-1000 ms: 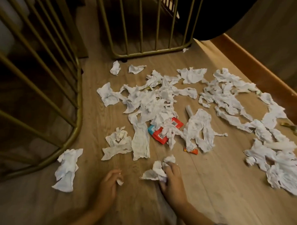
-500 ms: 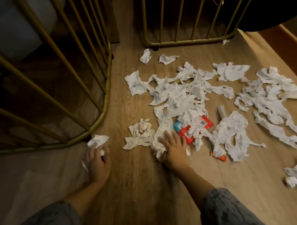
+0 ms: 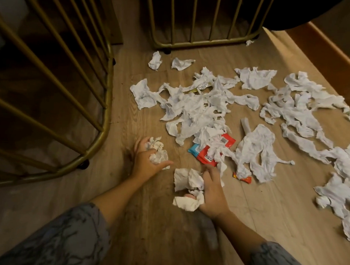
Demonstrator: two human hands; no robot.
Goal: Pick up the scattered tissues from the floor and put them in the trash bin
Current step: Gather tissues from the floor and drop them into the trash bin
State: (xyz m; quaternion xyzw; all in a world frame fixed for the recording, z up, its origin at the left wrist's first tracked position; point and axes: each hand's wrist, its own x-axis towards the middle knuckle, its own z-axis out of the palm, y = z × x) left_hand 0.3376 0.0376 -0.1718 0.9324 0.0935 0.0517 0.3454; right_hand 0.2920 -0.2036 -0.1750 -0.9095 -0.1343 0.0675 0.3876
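White crumpled tissues lie scattered over the wooden floor, with a big heap (image 3: 198, 107) in the middle and a long spread (image 3: 302, 109) to the right. My left hand (image 3: 144, 161) is closed around a wad of tissues (image 3: 157, 152) just above the floor. My right hand (image 3: 211, 193) grips another bunch of tissues (image 3: 188, 188), low and near the heap's front edge. Two small pieces (image 3: 155, 60) lie apart near the far rail. No trash bin is in view.
A red and blue wipes packet (image 3: 204, 155) lies half under tissues. A small orange wrapper (image 3: 243, 177) sits to its right. Gold metal railings (image 3: 103, 102) curve along the left and another gold frame (image 3: 201, 42) stands at the back. A wooden skirting (image 3: 331, 52) runs along the right.
My left hand moved right from the railing to the clump by the heap and closed on it. My right hand pulled back toward me with a gathered bunch of tissues.
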